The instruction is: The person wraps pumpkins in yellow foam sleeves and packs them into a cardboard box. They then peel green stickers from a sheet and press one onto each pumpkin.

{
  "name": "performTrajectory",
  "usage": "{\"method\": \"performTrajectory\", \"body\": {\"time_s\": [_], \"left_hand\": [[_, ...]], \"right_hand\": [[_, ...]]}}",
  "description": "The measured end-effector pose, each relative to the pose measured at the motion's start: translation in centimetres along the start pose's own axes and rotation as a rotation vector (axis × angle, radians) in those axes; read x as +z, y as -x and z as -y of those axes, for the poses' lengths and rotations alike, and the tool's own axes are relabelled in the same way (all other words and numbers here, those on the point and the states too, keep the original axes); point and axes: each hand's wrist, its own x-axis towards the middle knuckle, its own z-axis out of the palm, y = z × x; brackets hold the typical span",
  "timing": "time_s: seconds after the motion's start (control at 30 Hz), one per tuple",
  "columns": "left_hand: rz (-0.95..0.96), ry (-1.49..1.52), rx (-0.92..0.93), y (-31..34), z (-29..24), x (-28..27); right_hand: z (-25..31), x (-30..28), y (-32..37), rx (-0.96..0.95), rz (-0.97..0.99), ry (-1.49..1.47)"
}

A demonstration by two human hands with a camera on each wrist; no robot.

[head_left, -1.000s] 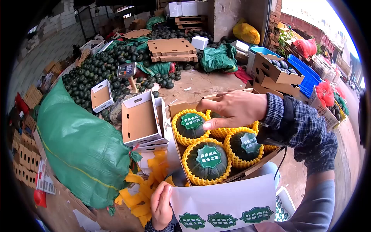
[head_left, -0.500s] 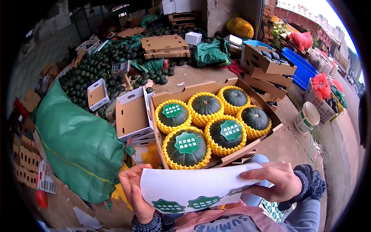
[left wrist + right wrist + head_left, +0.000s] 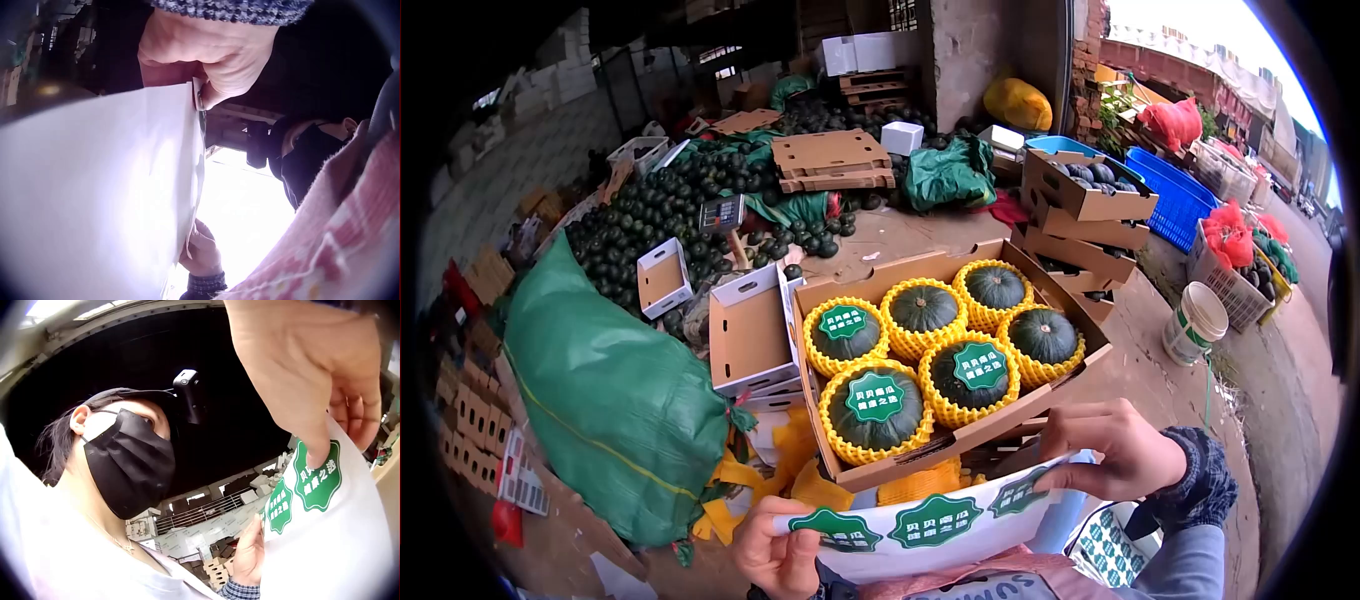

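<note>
A white sheet (image 3: 985,548) bearing three green stickers (image 3: 935,520) stretches between the hands. Its left end is pinched by the left hand (image 3: 778,552), thumb and fingertips at the edge. At the other end the right hand (image 3: 1118,458) pinches the sheet, its thumb over the last green sticker (image 3: 322,478) in the right wrist view. Beyond the sheet an open cardboard box (image 3: 960,440) holds several dark green pumpkins in yellow foam nets. Three, including the front-left pumpkin (image 3: 880,425), bear green stickers; others, such as the right pumpkin (image 3: 1042,335), show plain tops.
To the left lies a big green sack (image 3: 610,390), with open trays (image 3: 750,330) beside it. Yellow foam nets (image 3: 790,450) lie under the box. Behind spreads a pumpkin heap (image 3: 640,210). Stacked cartons (image 3: 1090,200) and a white bucket (image 3: 1195,320) stand right.
The right hand has come back from over the pumpkins to the sheet's right end. The sheet has since tilted and lowered toward the body, and the box appears lower in view.
</note>
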Motion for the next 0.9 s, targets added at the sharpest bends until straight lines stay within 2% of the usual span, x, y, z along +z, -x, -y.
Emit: {"method": "performTrajectory", "body": {"time_s": [0.03,0.1,0.17,0.23,0.3,0.33,0.37,0.4,0.43,0.47,0.5,0.53,0.57,0.6,0.67,0.77,0.8,0.9], "left_hand": [[-0.050,-0.024,0.041,-0.3,0.5,0.3],[-0.049,0.013,-0.023,-0.5,0.8,0.4],[-0.032,0.129,-0.231,-1.0,1.3,0.8],[-0.114,0.136,-0.261,-1.5,1.5,1.3],[-0.052,0.091,-0.326,-2.3,2.1,0.9],[-0.057,0.093,-0.325,-2.3,2.6,0.9],[-0.068,0.142,-0.346,-2.1,3.3,0.8],[-0.077,0.191,-0.368,-2.1,3.8,0.8],[-0.076,0.191,-0.369,-2.4,3.4,0.6],[0.072,0.083,-0.328,-2.8,2.4,0.3],[0.220,-0.023,-0.285,-3.1,2.0,0.2],[0.140,0.036,-0.275,-2.6,2.2,0.8],[0.174,0.054,-0.243,-2.4,2.6,0.8],[0.202,0.061,-0.257,-2.3,2.8,0.6],[0.239,0.084,-0.251,-2.5,2.8,0.4],[0.233,0.120,-0.239,-2.8,2.9,0.7],[0.288,0.113,-0.206,-3.0,3.2,0.3],[0.259,0.149,-0.224,-3.3,3.0,0.7]], "right_hand": [[-0.1,0.0,0.4,0.068,0.096,-0.295],[0.1,0.4,0.5,0.028,0.035,-0.191],[-0.5,0.2,0.2,-0.146,-0.003,-0.010],[-0.3,-0.5,-0.5,-0.103,0.066,-0.012],[-0.2,-1.3,-2.6,-0.316,0.017,0.006],[-1.6,-1.4,-3.1,-0.353,0.116,-0.413],[-3.1,-1.0,-4.1,-0.448,0.132,-0.739],[-5.9,-1.6,-6.3,-0.585,0.252,-0.953],[-6.9,-2.5,-7.5,-0.396,0.224,-1.121],[-8.2,-3.7,-8.7,-0.033,0.154,-0.966],[-8.6,-4.1,-11.5,0.181,0.147,-0.867],[-10.6,-3.8,-13.8,0.298,0.186,-0.692],[-13.6,-2.8,-15.5,0.350,0.177,-0.570],[-16.6,-2.1,-16.8,0.317,0.232,-0.516],[-20.1,-0.5,-18.6,0.359,0.281,-0.506],[-21.9,0.8,-19.5,0.372,0.353,-0.421],[-22.2,1.2,-19.5,0.365,0.329,-0.398],[-22.8,2.2,-19.1,0.367,0.253,-0.305]]}}
